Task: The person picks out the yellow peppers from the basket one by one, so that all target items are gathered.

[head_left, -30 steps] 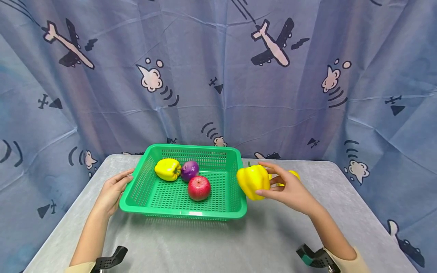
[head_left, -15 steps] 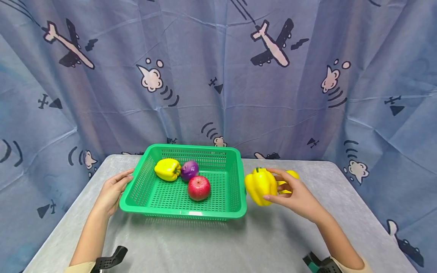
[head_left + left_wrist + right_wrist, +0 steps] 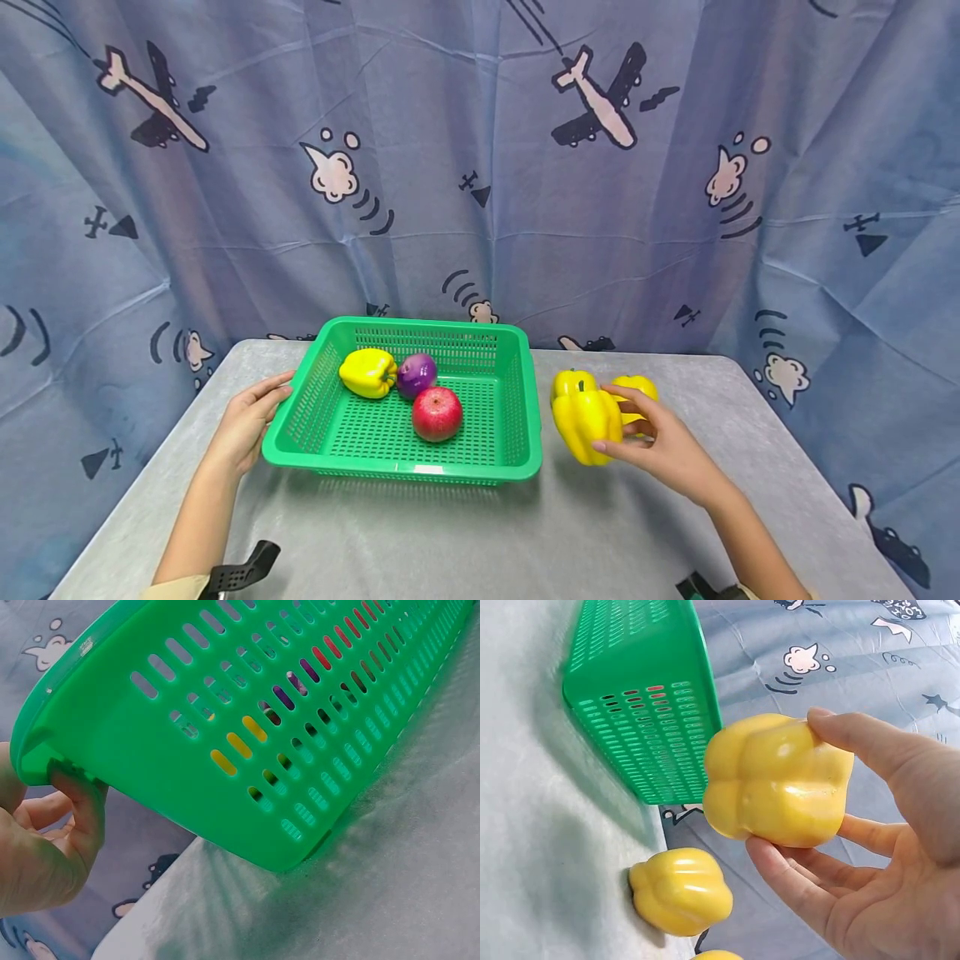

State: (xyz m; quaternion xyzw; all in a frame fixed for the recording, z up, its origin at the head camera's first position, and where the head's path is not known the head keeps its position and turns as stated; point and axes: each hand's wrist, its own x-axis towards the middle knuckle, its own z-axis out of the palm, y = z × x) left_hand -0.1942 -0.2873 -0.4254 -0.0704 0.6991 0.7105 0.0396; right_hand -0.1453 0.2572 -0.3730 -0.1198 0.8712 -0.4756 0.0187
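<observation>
Between the thumb and fingers of my right hand [image 3: 667, 446] is a yellow bell pepper [image 3: 587, 425], held above the table to the right of the green plastic basket [image 3: 405, 465]. The right wrist view shows the same bell pepper [image 3: 780, 780] pinched, its lobed end facing the camera. My left hand [image 3: 251, 421] grips the basket's left rim; in the left wrist view the left hand's fingers [image 3: 79, 806] curl under that rim. Inside the basket lie a yellow bell pepper [image 3: 367, 372], a purple onion [image 3: 417, 375] and a red pomegranate-like fruit [image 3: 437, 414].
Behind the held pepper are two more yellow peppers on the grey table [image 3: 480, 542]: one pepper [image 3: 573, 381] near the basket, another pepper [image 3: 637, 386] partly hidden by my right hand. A blue curtain [image 3: 420, 167] with printed planes hangs behind the table.
My right hand has moved right and toward me with the yellow bell pepper, away from the basket's right rim, uncovering a pepper behind. The left hand and basket have stayed put.
</observation>
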